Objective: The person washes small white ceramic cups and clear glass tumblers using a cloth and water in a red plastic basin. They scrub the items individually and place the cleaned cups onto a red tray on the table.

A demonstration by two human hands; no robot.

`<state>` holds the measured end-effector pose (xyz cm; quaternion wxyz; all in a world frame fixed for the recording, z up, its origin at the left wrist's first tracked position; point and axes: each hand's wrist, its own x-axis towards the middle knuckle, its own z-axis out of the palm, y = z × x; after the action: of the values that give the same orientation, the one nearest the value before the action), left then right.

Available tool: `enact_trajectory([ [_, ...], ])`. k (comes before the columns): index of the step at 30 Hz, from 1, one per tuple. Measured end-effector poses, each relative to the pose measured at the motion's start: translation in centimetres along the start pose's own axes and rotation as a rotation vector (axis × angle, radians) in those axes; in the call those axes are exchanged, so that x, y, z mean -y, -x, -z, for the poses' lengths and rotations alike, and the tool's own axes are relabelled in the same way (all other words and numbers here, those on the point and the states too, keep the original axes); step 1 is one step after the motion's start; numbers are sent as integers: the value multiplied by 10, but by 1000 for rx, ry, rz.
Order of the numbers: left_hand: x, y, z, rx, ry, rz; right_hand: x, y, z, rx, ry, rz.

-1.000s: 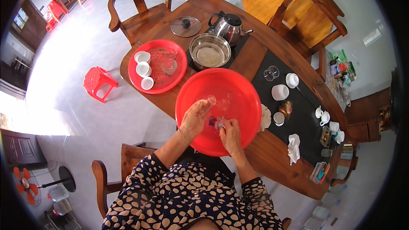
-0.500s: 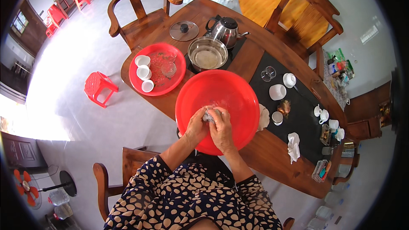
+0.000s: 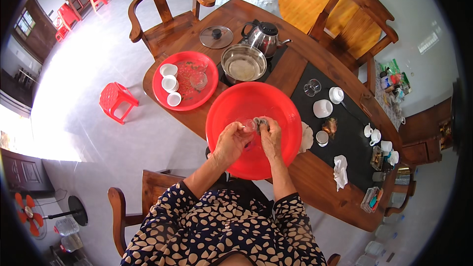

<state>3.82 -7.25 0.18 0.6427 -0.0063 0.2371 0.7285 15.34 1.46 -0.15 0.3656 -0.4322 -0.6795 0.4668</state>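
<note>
Both of my hands are over a large red basin (image 3: 281, 113) at the table's near edge. My left hand (image 3: 230, 144) is closed on a small clear glass cup (image 3: 250, 126). Pinched in my right hand (image 3: 271, 140) is a small crumpled greyish cloth (image 3: 260, 122), right beside the cup's rim. The fingers of the two hands nearly meet, and part of the cup is hidden by them. Left of the basin, a red tray (image 3: 186, 104) carries several white cups (image 3: 168, 83) and clear glass pieces (image 3: 198, 81).
Behind the basin stand a steel pot (image 3: 243, 64), a kettle (image 3: 266, 38) and a glass lid (image 3: 217, 37). White cups (image 3: 322, 109), a glass (image 3: 312, 87) and a crumpled white cloth (image 3: 340, 172) lie to the right. A red stool (image 3: 118, 101) stands on the floor.
My hands have moved apart a little. The glass cup now shows in my left hand, and the greyish cloth has shifted right with my right hand.
</note>
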Motion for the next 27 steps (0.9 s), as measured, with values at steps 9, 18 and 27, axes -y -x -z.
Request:
enact_trajectory([
  [9, -10, -14, 16, -187, -55, -2, -28, 31, 6, 306, 454, 26],
  [18, 5, -23, 29, 84, 101, 169, 61, 38, -11, 73, 199, 431],
  [27, 8, -8, 4, 8, -101, 85, 52, 20, 9, 149, -318, -172],
])
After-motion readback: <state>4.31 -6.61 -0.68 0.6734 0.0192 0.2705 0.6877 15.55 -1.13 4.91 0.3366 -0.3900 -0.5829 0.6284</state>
